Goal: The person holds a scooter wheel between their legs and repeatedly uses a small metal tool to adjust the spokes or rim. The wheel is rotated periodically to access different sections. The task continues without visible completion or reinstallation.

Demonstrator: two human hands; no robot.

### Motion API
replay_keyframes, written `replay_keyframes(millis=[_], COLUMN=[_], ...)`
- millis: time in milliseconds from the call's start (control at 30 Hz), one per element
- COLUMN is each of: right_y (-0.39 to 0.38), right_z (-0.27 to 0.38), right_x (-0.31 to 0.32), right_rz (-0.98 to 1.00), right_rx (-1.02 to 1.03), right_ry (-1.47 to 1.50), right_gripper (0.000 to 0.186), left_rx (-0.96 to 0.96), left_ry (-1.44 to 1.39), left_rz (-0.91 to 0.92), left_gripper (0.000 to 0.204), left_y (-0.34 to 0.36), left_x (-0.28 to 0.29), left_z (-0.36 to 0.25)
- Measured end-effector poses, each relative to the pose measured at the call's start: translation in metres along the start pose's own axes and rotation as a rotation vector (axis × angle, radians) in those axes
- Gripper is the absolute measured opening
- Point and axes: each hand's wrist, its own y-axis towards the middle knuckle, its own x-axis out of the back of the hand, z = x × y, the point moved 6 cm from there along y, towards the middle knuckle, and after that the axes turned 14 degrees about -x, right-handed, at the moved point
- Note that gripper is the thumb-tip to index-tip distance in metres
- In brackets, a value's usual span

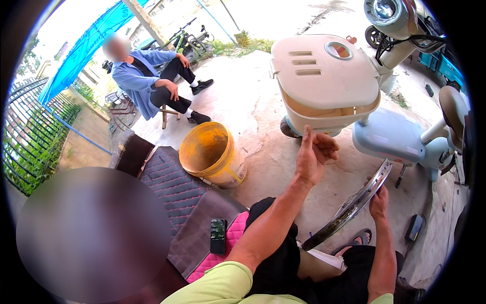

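My right hand (pixel 378 202) is closed round a shiny metal wheel rim (pixel 349 209), seen almost edge-on, that slants from my lap up to the right. The rim's lower end is by my knees, over a pale cloth or sheet (pixel 326 258). My left hand (pixel 315 158) is raised to the left of the rim, apart from it, with the thumb up and fingers loosely bent. Nothing shows in it. Behind this hand is the cream lidded basket (pixel 324 76) of a pale blue scooter (pixel 390 137); I cannot tell whether they touch.
A yellow bucket (pixel 205 149) stands beside a quilted seat cover (pixel 172 175). On the seat lies a black phone (pixel 217 236). A person in a blue shirt (pixel 134 83) sits on a stool further back. A small black device (pixel 415 228) lies at the right. The lower left is blurred.
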Motion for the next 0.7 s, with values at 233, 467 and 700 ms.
replay_keyframes(millis=[233, 467, 700], right_y=[0.0, -0.005, -0.008], right_z=[0.0, 0.012, 0.018], right_x=[0.001, -0.007, -0.008], right_rz=[-0.009, -0.056, -0.086], right_rx=[-0.014, 0.009, 0.035], right_ry=[0.057, -0.129, -0.235], right_gripper=[0.029, 0.028, 0.028], left_rx=[0.003, 0.01, -0.006], left_ry=[0.001, 0.013, 0.044], left_rz=[0.01, 0.035, 0.015], left_gripper=[0.074, 0.074, 0.079], left_y=[-0.001, -0.002, -0.005], left_x=[-0.003, -0.004, -0.014], left_z=[-0.002, 0.004, 0.001])
